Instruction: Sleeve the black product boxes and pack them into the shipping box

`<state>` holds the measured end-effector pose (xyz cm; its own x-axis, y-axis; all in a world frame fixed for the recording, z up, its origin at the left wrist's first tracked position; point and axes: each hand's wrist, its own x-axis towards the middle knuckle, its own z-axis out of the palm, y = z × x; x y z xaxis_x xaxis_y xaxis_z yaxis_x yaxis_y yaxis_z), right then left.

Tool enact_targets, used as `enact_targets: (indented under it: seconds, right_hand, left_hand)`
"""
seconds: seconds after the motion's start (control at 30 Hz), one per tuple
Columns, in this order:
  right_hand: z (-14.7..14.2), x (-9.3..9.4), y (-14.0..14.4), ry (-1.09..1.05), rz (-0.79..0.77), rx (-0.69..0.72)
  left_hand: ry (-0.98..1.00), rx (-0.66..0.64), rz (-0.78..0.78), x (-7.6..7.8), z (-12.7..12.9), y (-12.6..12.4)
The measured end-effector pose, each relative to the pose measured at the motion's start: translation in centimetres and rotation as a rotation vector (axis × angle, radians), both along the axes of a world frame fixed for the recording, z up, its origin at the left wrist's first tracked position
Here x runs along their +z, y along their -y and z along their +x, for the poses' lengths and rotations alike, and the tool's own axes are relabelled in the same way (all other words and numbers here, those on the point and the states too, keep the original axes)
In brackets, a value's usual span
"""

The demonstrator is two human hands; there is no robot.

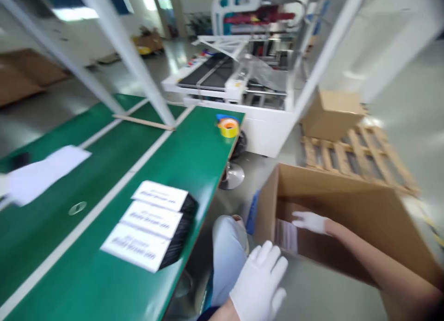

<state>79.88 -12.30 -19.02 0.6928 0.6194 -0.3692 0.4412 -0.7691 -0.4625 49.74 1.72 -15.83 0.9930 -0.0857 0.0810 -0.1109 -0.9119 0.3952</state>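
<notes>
My left hand [260, 279], in a white glove, is held palm down in front of my knee, its fingers spread and nothing in them. My right hand [310, 221], gloved the same way, reaches into a large open cardboard box [333, 184] on the floor. Its fingers are stretched out just above a row of pale, flat packets [287, 236] standing against the box's left side; whether they touch is blurred. On the green table to my left, several black packages [178, 233] lie overlapped, with white printed sheets [149, 219] on them.
A yellow tape roll [229, 128] sits near the far corner of the green table [194, 147]. White paper [48, 173] lies further left. A closed carton [335, 113] rests on a wooden pallet [360, 152] behind the open box. White posts and a machine [239, 89] stand ahead.
</notes>
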Motion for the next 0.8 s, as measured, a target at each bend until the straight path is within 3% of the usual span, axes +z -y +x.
enact_targets:
  seconds: [0.07,0.13,0.23,0.4,0.5,0.6,0.7,0.8]
  right_hand:
    - [-0.3,0.9,-0.6,-0.071,0.027,0.146]
    - [-1.1,1.7,-1.9,-0.139,0.112,0.191]
    - [-4.9,4.6,-5.3,-0.064,0.224,0.258]
    - [-17.8,13.5,-14.5,0.114,0.409,0.487]
    - [-25.6,16.8,-21.2,0.165,0.519,0.759]
    - [-31.1,16.3,-26.7,0.305,0.414,0.758]
    - [-34.1,14.3,-29.3,0.406,0.210,0.710]
    - [-35.2,13.8,-29.4,0.500,0.201,0.701]
  left_hand:
    - [0.024,0.026,0.030,1.0,-2.2,-1.3]
    - [0.063,0.096,0.091,1.6,-5.1,-2.8]
    - [0.127,0.257,0.138,2.8,-10.3,-4.7]
    - [0.159,0.620,-0.159,8.1,-18.2,-8.2]
    - [0.275,0.871,-0.231,10.3,-21.1,-12.7]
    - [0.441,1.091,-0.323,9.5,-22.3,-18.3]
    - [0.540,1.191,-0.522,6.4,-22.5,-22.4]
    - [0.612,1.163,-0.802,2.8,-22.3,-23.8]
